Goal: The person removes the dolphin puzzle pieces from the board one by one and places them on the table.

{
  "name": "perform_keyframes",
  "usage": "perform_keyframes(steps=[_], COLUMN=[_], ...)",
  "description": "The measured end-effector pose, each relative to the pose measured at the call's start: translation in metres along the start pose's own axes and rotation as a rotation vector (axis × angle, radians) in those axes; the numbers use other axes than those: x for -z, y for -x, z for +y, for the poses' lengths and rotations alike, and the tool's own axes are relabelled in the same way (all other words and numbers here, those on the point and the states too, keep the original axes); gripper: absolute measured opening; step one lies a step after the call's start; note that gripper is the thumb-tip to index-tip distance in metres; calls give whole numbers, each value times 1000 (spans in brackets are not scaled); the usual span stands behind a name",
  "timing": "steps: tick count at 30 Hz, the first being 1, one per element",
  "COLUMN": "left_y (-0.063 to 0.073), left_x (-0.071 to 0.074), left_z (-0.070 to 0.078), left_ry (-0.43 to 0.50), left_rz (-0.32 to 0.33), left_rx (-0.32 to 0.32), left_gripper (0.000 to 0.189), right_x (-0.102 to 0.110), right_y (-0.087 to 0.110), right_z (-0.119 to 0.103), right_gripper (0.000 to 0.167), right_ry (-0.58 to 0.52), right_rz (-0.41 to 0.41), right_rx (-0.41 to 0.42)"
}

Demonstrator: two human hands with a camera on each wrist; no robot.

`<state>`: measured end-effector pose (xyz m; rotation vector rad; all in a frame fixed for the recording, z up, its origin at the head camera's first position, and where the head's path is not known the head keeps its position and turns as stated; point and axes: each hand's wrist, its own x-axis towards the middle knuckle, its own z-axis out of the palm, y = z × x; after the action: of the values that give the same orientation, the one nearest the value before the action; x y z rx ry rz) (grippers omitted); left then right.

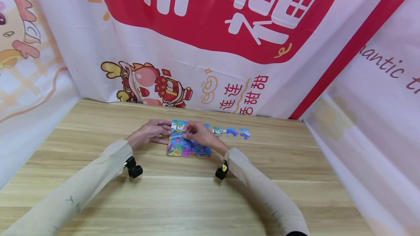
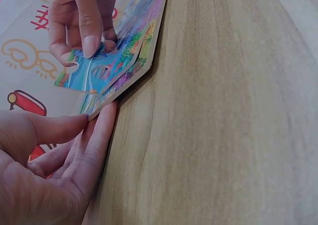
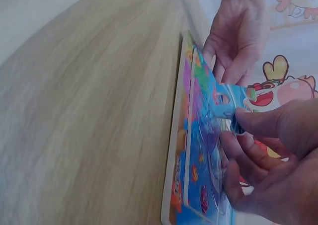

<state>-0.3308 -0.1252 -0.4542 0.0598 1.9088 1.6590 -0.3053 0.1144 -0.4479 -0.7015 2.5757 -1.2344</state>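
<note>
A jigsaw puzzle board [image 1: 174,151] with a bright underwater picture lies on the table, its upper left showing a palm tree. My left hand [image 1: 152,132] reaches to the board's left edge; its extended fingertips touch the edge near a corner, as the left wrist view shows. Over the board, my right hand [image 1: 201,134] pinches a blue puzzle piece [image 2: 82,78] between thumb and fingers. That piece [image 3: 229,100] is tilted above the picture, close to the board's left side. Part of the picture is hidden under the right hand.
Right of the board, several loose pieces lie in a row on the wooden table [image 1: 177,199]: a palm-tree piece [image 1: 217,130], a blue piece [image 1: 232,132] and another blue piece [image 1: 244,133]. A printed cloth [image 1: 197,61] hangs behind the table.
</note>
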Motion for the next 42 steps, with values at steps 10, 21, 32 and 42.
perform_keyframes(steps=[10,21,32,42], left_y=[-2,-1,0,-4], left_x=[1,-1,0,2], left_z=[0,1,1,-1], left_ry=[2,0,-16,-15], left_rz=[1,0,-5,3], left_rx=[0,1,-4,3], left_gripper=[63,64,63,64], right_x=[3,0,-14,-14], right_y=[1,5,2,-4], right_z=[-4,-21,-11,-10], right_gripper=[8,7,7,18], right_ry=[83,263,351,310], right_rz=[-45,-50,-82,-107], right_rx=[41,15,108,64])
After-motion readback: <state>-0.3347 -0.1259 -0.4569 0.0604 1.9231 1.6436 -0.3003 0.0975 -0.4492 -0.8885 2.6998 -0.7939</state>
